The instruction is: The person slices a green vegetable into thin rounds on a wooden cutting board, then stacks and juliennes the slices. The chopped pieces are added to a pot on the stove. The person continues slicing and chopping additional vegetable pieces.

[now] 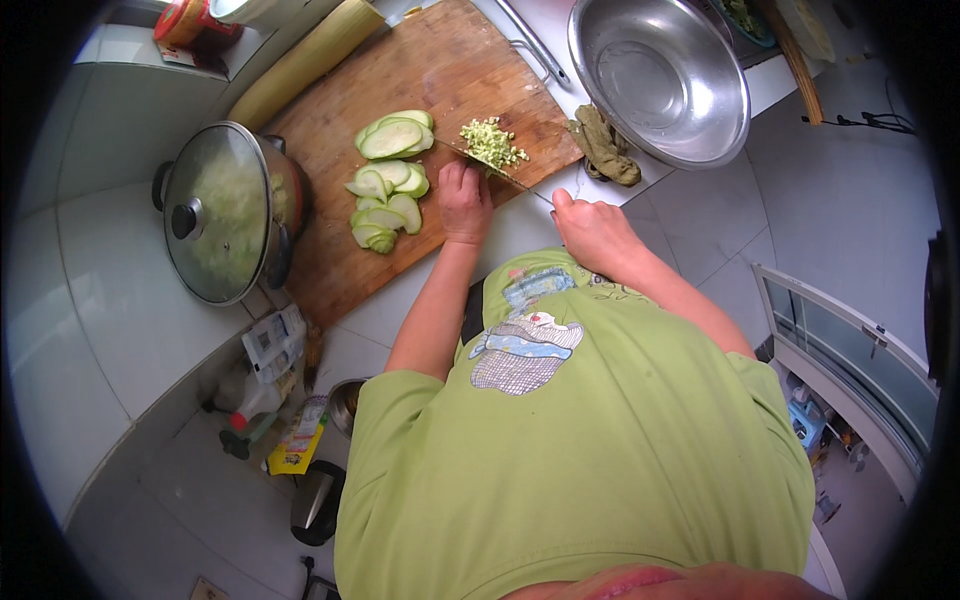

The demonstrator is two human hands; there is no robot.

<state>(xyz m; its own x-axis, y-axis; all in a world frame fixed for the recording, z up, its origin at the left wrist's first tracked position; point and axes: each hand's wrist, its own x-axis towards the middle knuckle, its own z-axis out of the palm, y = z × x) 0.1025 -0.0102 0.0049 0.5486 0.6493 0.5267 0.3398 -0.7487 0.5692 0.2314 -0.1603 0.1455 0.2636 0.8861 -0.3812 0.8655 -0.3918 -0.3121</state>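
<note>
My right hand [598, 231] grips the handle end of a kitchen knife [517, 182], whose blade reaches across the near edge of the wooden cutting board [330, 277]. Beside the blade, my left hand [465, 196] has its fingers curled down at the board; what lies under the fingertips is mostly hidden by the hand and blade. Finely diced pale green vegetable [493, 142] is heaped beyond the knife. To the left of my left hand lie overlapping oval slices of a pale green vegetable, probably squash [391, 139], in several groups.
A lidded pot [221, 214] stands at the board's left. Along its far left edge lies a long pale green gourd [307, 64]. A crumpled cloth [606, 148] and a large steel basin [660, 82] are at the right. A metal rod [532, 41] lies behind.
</note>
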